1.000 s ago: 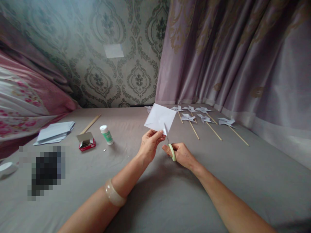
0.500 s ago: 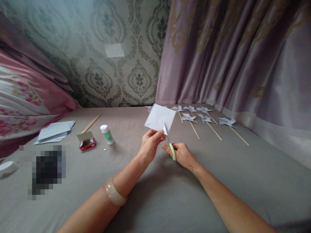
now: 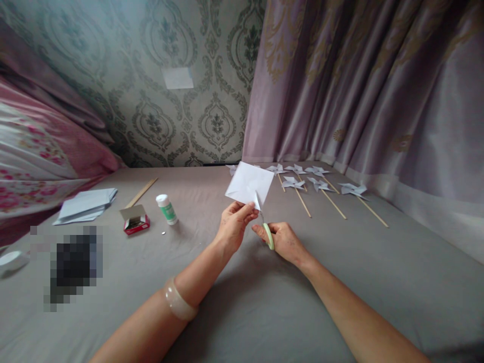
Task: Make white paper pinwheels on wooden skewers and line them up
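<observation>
A square of white paper (image 3: 250, 180) is pinched at its lower corner by my left hand (image 3: 234, 224), held up off the grey sheet. My right hand (image 3: 285, 242) is closed round the pale green handle of a pair of scissors (image 3: 268, 236). The blades point up at the paper's lower corner, close to my left fingertips, and one blade lies across the paper's face. Part of the handle is hidden by my right fingers. Behind the paper lie several white paper pinwheels (image 3: 294, 183) on thin wooden sticks.
A white bottle with a green label (image 3: 167, 209) stands at left, near an open red box (image 3: 136, 225). Wooden sticks (image 3: 142, 191) lie behind the box. Farther left are stacked white sheets (image 3: 85, 205), a white roll (image 3: 13, 260) and a blurred-out dark patch. Curtains (image 3: 340, 75) hang at right.
Almost nothing differs. The paper and scissors keep their places, with at most a very slight shift of the hands.
</observation>
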Demonstrator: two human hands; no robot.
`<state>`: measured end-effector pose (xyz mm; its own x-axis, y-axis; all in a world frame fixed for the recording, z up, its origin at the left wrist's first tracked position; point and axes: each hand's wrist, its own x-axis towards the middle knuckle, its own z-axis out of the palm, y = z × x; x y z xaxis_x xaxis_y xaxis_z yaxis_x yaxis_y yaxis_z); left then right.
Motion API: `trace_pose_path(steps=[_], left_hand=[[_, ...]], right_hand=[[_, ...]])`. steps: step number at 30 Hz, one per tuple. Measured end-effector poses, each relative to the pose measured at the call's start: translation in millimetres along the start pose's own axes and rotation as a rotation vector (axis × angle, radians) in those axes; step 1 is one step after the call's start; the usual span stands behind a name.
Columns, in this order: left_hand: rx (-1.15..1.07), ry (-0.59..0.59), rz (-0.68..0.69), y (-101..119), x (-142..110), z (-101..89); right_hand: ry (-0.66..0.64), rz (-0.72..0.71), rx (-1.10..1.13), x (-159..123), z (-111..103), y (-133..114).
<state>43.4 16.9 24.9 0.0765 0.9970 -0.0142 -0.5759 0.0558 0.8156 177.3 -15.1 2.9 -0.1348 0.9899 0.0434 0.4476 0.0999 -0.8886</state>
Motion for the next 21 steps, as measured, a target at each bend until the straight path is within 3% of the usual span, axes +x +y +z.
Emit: trace_pose_path(steps=[9,16,18,21], left_hand=[[-0.013,-0.015,-0.004,-0.2,-0.4,0.0],[-0.010,0.010,0.008,6.7,4.0,-3.2],[0.001,0.029,0.021,8.9,7.5,-6.4],[0.020,0.058,0.030,8.7,12.7,-12.7]], right_hand=[[0.003,0.008,0.015,0.3,1.4,-1.7],[-0.214,-0.074,-0.003,-4.9,-4.2,-8.4],[-0.162,-0.099,0.025,-5.7,-7.3,-12.2],[0.056,-0.106,0.128,-5.0,-13.7,-17.8]])
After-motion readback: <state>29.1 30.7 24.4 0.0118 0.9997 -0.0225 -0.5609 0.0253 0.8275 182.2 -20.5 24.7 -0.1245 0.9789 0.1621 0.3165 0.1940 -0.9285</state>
